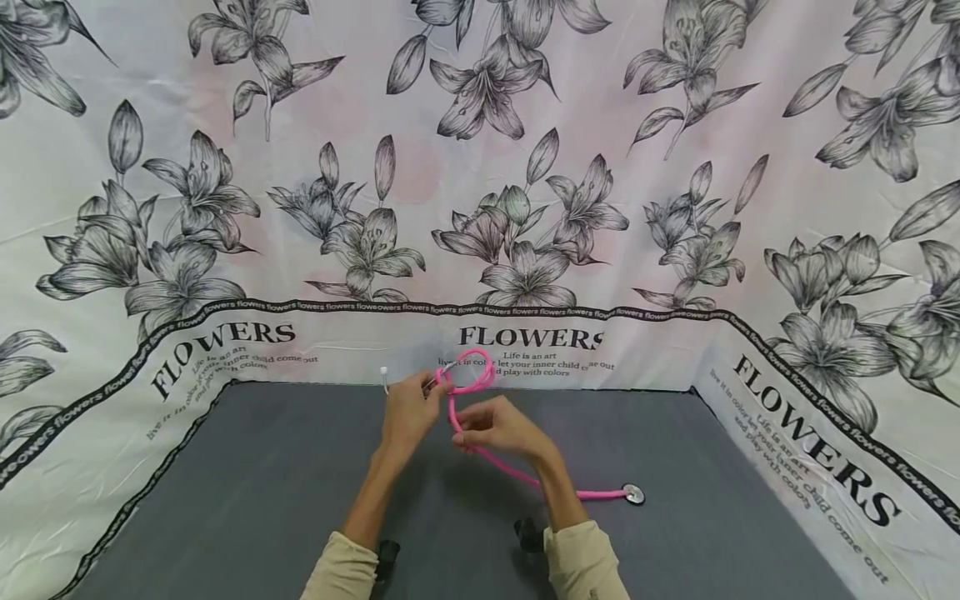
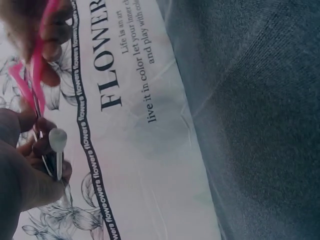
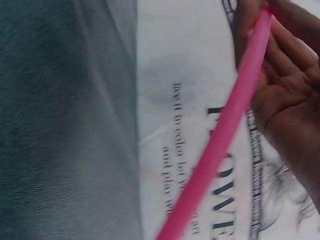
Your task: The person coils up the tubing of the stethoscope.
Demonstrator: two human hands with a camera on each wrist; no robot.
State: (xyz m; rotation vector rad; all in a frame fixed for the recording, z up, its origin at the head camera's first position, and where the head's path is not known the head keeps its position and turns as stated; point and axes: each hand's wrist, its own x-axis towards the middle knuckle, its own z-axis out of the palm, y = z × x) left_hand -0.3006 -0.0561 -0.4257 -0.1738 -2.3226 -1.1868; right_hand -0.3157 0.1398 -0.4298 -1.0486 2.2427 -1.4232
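Observation:
A stethoscope with pink tubing [image 1: 510, 469] is held up over the grey table, part of its tube looped at the top. My left hand [image 1: 411, 408] grips it by the metal ear tubes, beside the loop. One white eartip [image 2: 58, 140] sticks out past the left fingers in the left wrist view. My right hand [image 1: 501, 427] pinches the pink tube a little below the loop. From there the tube runs down to the right, behind the right wrist, to the round metal chest piece [image 1: 633, 494]. In the right wrist view the tube [image 3: 220, 135] slants away from the fingers.
The grey tabletop [image 1: 247, 500] ends at a white cloth backdrop [image 1: 360, 350] printed with flowers and lettering, which also rises along both sides. Dark wrist-worn devices [image 1: 529, 535] sit by the cuffs of the beige sleeves [image 1: 585, 562].

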